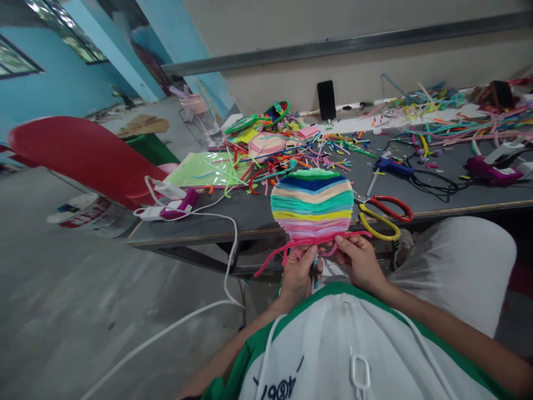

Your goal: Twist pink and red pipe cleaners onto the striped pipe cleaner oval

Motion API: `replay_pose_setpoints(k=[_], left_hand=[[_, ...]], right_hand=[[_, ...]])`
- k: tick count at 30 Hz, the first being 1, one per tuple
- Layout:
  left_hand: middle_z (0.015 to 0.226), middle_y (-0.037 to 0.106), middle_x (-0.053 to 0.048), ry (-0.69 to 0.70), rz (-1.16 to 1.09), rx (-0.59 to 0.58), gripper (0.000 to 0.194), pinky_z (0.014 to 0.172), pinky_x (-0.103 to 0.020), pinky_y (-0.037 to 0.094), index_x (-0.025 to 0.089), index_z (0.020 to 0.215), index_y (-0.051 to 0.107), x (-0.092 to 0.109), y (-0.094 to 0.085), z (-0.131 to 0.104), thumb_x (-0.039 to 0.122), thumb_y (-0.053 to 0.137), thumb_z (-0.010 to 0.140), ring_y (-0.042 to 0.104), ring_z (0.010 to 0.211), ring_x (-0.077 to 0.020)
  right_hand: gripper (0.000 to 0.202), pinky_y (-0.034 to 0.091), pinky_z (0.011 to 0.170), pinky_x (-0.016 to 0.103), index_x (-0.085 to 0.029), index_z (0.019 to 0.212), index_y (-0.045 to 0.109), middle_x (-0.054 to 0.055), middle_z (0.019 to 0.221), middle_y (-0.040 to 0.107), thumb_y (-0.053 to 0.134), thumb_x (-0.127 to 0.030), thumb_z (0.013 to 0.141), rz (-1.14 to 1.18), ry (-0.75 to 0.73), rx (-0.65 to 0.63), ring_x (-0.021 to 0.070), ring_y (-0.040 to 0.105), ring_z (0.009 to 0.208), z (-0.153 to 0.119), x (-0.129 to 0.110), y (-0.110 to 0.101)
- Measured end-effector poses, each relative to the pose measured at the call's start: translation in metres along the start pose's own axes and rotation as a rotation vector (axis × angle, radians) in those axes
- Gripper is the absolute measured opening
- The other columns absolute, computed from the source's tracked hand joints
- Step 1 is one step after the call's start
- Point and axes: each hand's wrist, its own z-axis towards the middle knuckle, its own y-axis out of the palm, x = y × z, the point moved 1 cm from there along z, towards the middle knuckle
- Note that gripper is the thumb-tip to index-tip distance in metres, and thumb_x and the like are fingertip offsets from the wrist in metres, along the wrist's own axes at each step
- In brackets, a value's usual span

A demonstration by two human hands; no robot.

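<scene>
A grey table (291,208) runs from 9 to 3 o'clock, strewn with pipe cleaners (316,145). A red chair (79,153) stands at 9 o'clock. Dead centre, a striped disc (312,205) of coiled pipe cleaners stands upright before the table edge, with a loose pink strand (287,250) trailing from its base. Scissors (385,214) lie just at its 3 o'clock. The left hand (298,275) and right hand (360,261), at 6 o'clock, both pinch the disc's lower rim, fingers closed.
</scene>
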Motion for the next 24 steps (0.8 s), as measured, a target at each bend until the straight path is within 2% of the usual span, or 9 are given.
replay_pose_setpoints(k=[5, 7, 10, 12, 15, 17, 20, 22, 24], left_hand=[[0.087, 0.069, -0.009, -0.080, 0.014, -0.263, 0.049, 0.067, -0.030, 0.051, 0.018, 0.104, 0.065, -0.004, -0.009, 0.001, 0.044, 0.076, 0.063, 0.065, 0.075, -0.0198], [0.096, 0.069, -0.013, -0.163, 0.104, -0.425, 0.065, 0.077, -0.037, 0.050, 0.019, 0.110, 0.064, -0.006, -0.019, 0.000, 0.053, 0.077, 0.056, 0.065, 0.091, -0.0267], [0.112, 0.065, -0.016, -0.288, 0.356, -0.622, 0.066, 0.092, -0.043, 0.044, 0.019, 0.115, 0.064, 0.002, -0.034, -0.004, 0.062, 0.067, 0.064, 0.059, 0.109, -0.0298], [0.119, 0.063, -0.014, -0.275, 0.609, -0.724, 0.051, 0.098, -0.042, 0.040, 0.023, 0.116, 0.064, 0.023, -0.038, -0.007, 0.052, 0.065, 0.073, 0.057, 0.114, -0.0277], [0.114, 0.066, -0.012, -0.128, 0.882, -1.019, 0.033, 0.097, -0.038, 0.041, 0.026, 0.110, 0.069, 0.080, -0.025, -0.014, 0.032, 0.065, 0.077, 0.060, 0.109, -0.0263], [0.104, 0.070, -0.012, 0.025, 0.924, -0.957, 0.025, 0.090, -0.035, 0.046, 0.026, 0.101, 0.073, 0.120, -0.008, -0.015, 0.027, 0.064, 0.078, 0.064, 0.100, -0.0253], [0.109, 0.068, -0.011, 0.476, 1.005, -0.552, 0.029, 0.099, -0.039, 0.039, 0.026, 0.101, 0.072, 0.157, 0.018, -0.006, 0.022, 0.069, 0.073, 0.059, 0.109, -0.0270], [0.119, 0.063, -0.011, 0.692, 1.138, -0.482, 0.030, 0.104, -0.043, 0.032, 0.024, 0.101, 0.071, 0.159, 0.031, 0.006, 0.021, 0.068, 0.072, 0.052, 0.118, -0.0281], [0.111, 0.066, -0.010, 0.778, 1.279, -0.516, 0.022, 0.102, -0.042, 0.033, 0.023, 0.093, 0.071, 0.149, 0.038, 0.018, 0.019, 0.066, 0.072, 0.056, 0.110, -0.0267]], right_hand=[[0.029, 0.026, 0.043, 0.024, -0.018, 0.058, 0.059, -0.004, 0.043, 0.047, 0.066, -0.041, 0.072, -0.189, -0.002, -0.052, 0.0085, 0.037, 0.041, 0.014, -0.039, -0.002], [0.025, 0.024, 0.042, 0.024, -0.016, 0.059, 0.063, -0.004, 0.043, 0.047, 0.065, -0.038, 0.070, -0.425, 0.014, -0.157, 0.0082, 0.036, 0.040, 0.023, -0.067, -0.001], [0.018, 0.023, 0.042, 0.023, -0.015, 0.058, 0.067, -0.005, 0.040, 0.046, 0.064, -0.032, 0.066, -0.781, -0.001, -0.255, 0.0075, 0.035, 0.040, 0.039, -0.105, 0.002], [0.016, 0.028, 0.045, 0.023, -0.015, 0.058, 0.068, -0.003, 0.044, 0.052, 0.062, -0.028, 0.065, -0.898, -0.025, -0.304, 0.0088, 0.042, 0.044, 0.048, -0.123, 0.005], [0.016, 0.030, 0.047, 0.024, -0.016, 0.058, 0.070, -0.001, 0.048, 0.057, 0.059, -0.026, 0.064, -1.050, -0.061, -0.326, 0.0106, 0.047, 0.046, 0.057, -0.138, 0.013], [0.016, 0.030, 0.046, 0.024, -0.018, 0.061, 0.072, -0.001, 0.048, 0.058, 0.059, -0.025, 0.063, -1.169, -0.093, -0.354, 0.0110, 0.047, 0.045, 0.058, -0.145, 0.020], [0.016, 0.027, 0.046, 0.024, -0.021, 0.064, 0.075, -0.001, 0.047, 0.057, 0.059, -0.021, 0.060, -1.323, -0.139, -0.424, 0.0109, 0.046, 0.045, 0.052, -0.153, 0.032], [0.017, 0.025, 0.045, 0.024, -0.022, 0.062, 0.074, -0.001, 0.046, 0.056, 0.058, -0.017, 0.058, -1.387, -0.195, -0.461, 0.0100, 0.043, 0.045, 0.044, -0.157, 0.038], [0.017, 0.024, 0.045, 0.024, -0.022, 0.058, 0.072, -0.001, 0.046, 0.055, 0.058, -0.014, 0.056, -1.410, -0.251, -0.486, 0.0095, 0.040, 0.044, 0.037, -0.158, 0.041]])
